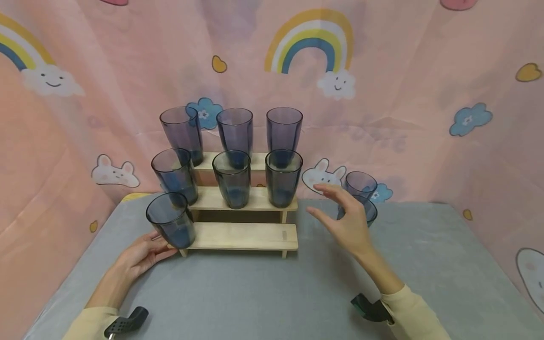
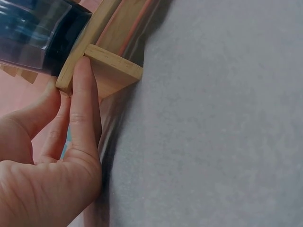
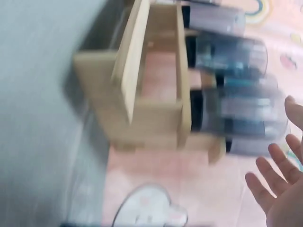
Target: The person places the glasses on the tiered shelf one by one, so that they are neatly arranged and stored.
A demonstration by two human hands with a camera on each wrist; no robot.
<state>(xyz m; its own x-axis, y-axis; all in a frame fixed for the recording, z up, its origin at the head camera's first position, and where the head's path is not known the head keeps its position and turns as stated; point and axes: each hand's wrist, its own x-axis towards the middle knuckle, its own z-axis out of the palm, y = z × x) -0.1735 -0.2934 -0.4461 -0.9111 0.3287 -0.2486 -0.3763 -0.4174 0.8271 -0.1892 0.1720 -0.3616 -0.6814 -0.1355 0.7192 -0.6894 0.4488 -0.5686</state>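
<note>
A three-step wooden rack carries several tinted glass tumblers. Three stand on its top step, three on the middle one, and a single tumbler is at the left end of the lowest step. My left hand pinches the left end of that lowest board, thumb at its edge and a finger against its underside. To the right of the rack, my right hand hovers with thumb and fingers spread apart, nothing between them. Behind it, partly hidden, are two more tumblers, overlapping in the head view.
A grey cloth covers the table. Close behind the rack hangs a pink curtain with rainbows, clouds and rabbits. On the lowest step, bare wood shows right of the single tumbler.
</note>
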